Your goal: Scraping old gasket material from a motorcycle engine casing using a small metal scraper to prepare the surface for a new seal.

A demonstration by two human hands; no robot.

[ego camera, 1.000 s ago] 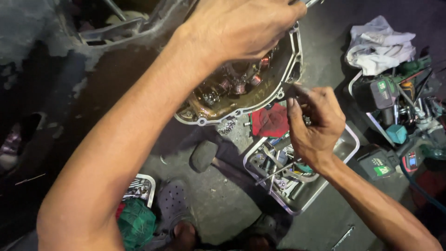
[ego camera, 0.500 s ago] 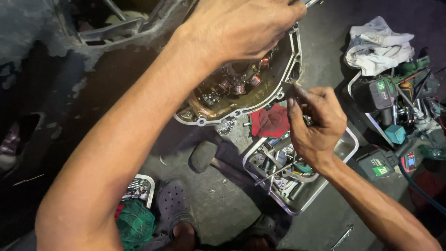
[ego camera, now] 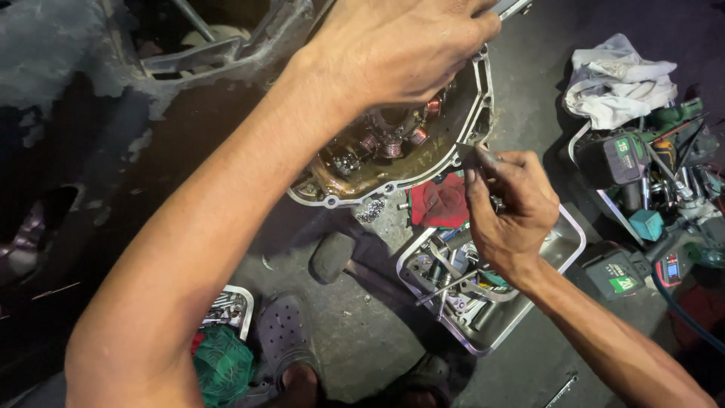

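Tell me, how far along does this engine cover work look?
Done: the engine cover is off and lies inner side up, its coils exposed. In hand: the left hand steadies its upper rim while the right hand pinches a small dark tool at its edge. Left: wrenches and loose parts sit in the metal tray; refitting isn't started.
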